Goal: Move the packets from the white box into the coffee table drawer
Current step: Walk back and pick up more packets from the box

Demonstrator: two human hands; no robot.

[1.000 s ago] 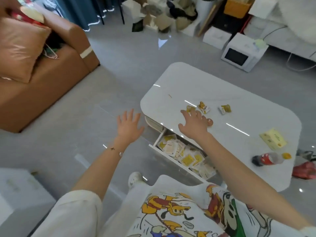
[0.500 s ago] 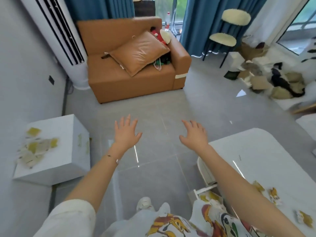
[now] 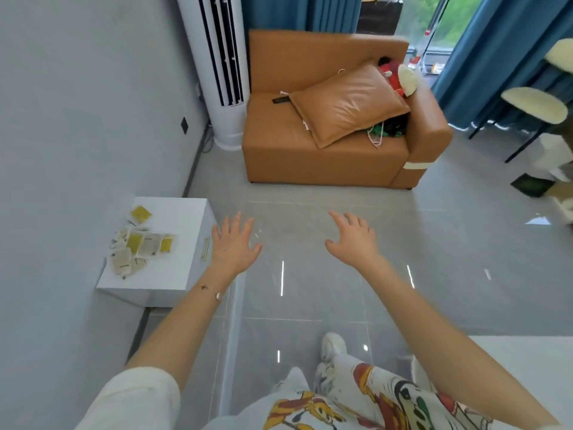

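Grey floor [image 3: 313, 308]; sofa [image 3: 322, 162] beyond white box [image 3: 181, 218].

Bare floor [image 3: 294, 237] open at 12 o'clock. White box [image 3: 175, 274] at 9 o'clock of left hand [image 3: 234, 246], by wall [image 3: 77, 150], top reachable from above. Sofa [image 3: 325, 162] blocks far 12; coffee table [image 3: 514, 361] corner at 4.

Orange sofa [image 3: 325, 162] with cushion [image 3: 347, 103], white tower unit [image 3: 223, 72] just beside, blue curtains [image 3: 496, 57] behind.

Left hand [image 3: 233, 243] spread; right hand [image 3: 353, 240] spread
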